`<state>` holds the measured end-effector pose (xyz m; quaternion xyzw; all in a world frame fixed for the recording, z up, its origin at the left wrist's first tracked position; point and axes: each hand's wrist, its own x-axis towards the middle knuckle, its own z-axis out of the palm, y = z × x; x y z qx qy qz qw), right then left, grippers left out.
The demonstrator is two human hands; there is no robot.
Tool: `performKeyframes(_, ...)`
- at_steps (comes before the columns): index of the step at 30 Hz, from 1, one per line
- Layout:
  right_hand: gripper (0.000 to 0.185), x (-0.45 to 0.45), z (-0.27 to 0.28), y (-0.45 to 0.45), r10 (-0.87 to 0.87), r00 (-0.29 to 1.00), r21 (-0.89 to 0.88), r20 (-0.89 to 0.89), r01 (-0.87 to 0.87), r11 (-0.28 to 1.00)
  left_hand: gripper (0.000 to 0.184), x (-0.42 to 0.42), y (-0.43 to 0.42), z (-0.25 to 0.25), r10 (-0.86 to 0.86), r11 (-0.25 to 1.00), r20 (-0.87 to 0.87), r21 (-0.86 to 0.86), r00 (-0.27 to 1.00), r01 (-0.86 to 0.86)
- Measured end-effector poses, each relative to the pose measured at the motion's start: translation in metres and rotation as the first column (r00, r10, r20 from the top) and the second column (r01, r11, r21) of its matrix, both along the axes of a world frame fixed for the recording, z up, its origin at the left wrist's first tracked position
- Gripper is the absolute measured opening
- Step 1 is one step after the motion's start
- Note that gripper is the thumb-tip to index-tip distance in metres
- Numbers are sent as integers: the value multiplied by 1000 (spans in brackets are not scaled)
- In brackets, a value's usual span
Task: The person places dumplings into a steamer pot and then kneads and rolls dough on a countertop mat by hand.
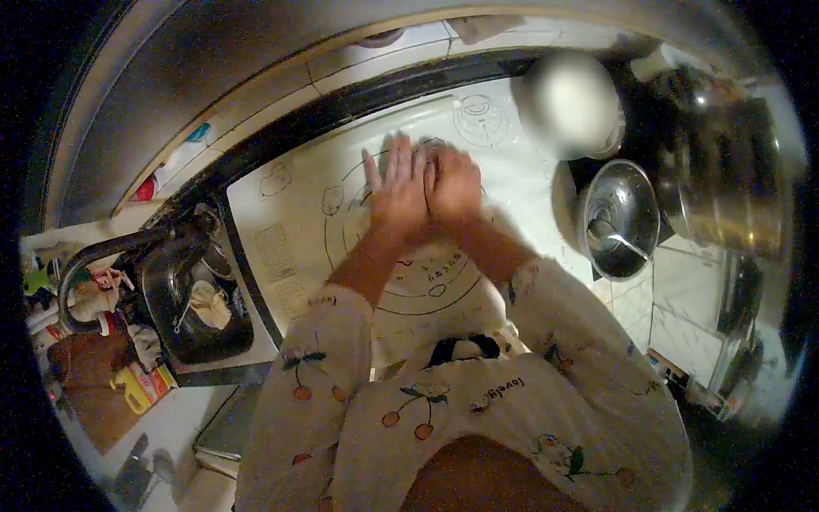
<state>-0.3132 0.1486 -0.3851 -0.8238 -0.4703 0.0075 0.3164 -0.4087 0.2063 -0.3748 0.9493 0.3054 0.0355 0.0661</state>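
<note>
Both of my hands are side by side over a white mat [256, 209] printed with circles, small drawings and text. My left hand [398, 189] has its fingers stretched out and slightly apart, with pale smears on them. Right against it, my right hand [454, 188] is closed, its fingers bent and somewhat blurred. What lies under or between the hands, if anything, is hidden by them. Light sleeves with a cherry print cover my forearms.
To the right stand a metal bowl [621, 224] with a utensil inside and a large metal pot [729, 183]. A round white-topped container [572, 104] is at the back right. The sink [209, 341] at left has a black faucet [81, 264]. A yellow package [136, 391] sits beside it.
</note>
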Motion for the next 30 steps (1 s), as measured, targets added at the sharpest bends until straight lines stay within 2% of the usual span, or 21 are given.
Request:
performKeyframes(1, 18, 11, 5, 20, -37, 999, 51, -35, 39, 998, 90, 10, 15, -15, 45, 999, 82, -10, 996, -44)
performKeyframes(4, 18, 29, -6, 46, 43, 999, 180, 21, -46, 983, 88, 25, 34, -10, 44, 999, 116, -30, 992, -41)
performKeyframes(7, 22, 22, 0, 34, 50, 999, 40, 12, -50, 998, 83, 21, 23, 0, 52, 997, 111, 43, 993, -57)
performKeyframes(9, 23, 11, 11, 14, 150, 985, -91, -89, -158, 983, 78, 4, 8, -1, 12, 999, 60, 49, 998, -15)
performKeyframes(10, 23, 4, 16, 1, 172, 979, -93, -111, -183, 979, 75, -5, -3, -4, -11, 999, 34, 49, 999, 9)
performKeyframes(12, 23, -12, 28, -27, 199, 972, -34, -126, -205, 978, 68, -18, -23, -7, 33, 973, -178, -217, 983, -73)
performKeyframes(14, 22, -26, 26, -56, 219, 974, 79, -53, -215, 974, 59, -42, -50, 25, -141, 957, -237, -282, 961, 71)
performKeyframes(16, 21, -40, 3, -89, 250, 965, 177, 74, -260, 949, 56, -68, -75, 37, -117, 981, -104, -169, 988, 99)
performKeyframes(17, 20, -48, -3, -103, 258, 966, 87, 18, -258, 962, 54, -77, -83, 39, -106, 989, -37, -108, 994, 102)
performKeyframes(19, 18, -60, -11, -123, 251, 963, -100, -95, -260, 960, 51, -79, -101, 36, 5, 1000, 92, -19, 996, -3)
performKeyframes(20, 18, -63, -11, -124, 247, 965, -62, -83, -253, 966, 49, -78, -106, 33, 54, 998, 162, 19, 985, -58)
performKeyframes(22, 18, -69, -10, -121, 235, 971, 16, -54, -234, 972, 47, -84, -105, -6, 32, 999, 131, 22, 991, -35)
performKeyframes(23, 18, -63, -9, -109, 203, 978, -43, -45, -205, 978, 46, -82, -99, -21, 16, 999, 122, 26, 992, -20)
performKeyframes(24, 18, -55, -6, -93, 180, 983, -109, -45, -184, 977, 45, -78, -89, -17, -23, 1000, 83, 8, 996, 23)
performKeyframes(26, 19, -43, -5, -61, 133, 991, 4, -33, -133, 991, 43, -57, -49, -2, -101, 994, 2, -32, 995, 101)
performKeyframes(27, 20, -34, -6, -42, 105, 994, 184, -22, -99, 978, 43, -41, -27, -3, -49, 997, 95, -57, 994, 55)
performKeyframes(28, 22, -26, -1, -23, 65, 990, 105, -122, -53, 993, 49, -28, -9, -5, 3, 999, 7, -42, 1000, -3)
performKeyframes(29, 23, -18, 5, -7, 13, 977, 16, -215, -10, 1000, 61, -22, 4, 1, -63, 998, 83, 2, 995, 63)
performKeyframes(30, 27, -8, 7, 10, -20, 996, 56, -81, 24, 998, 83, -17, 15, 0, -86, 996, 160, 20, 983, 84)
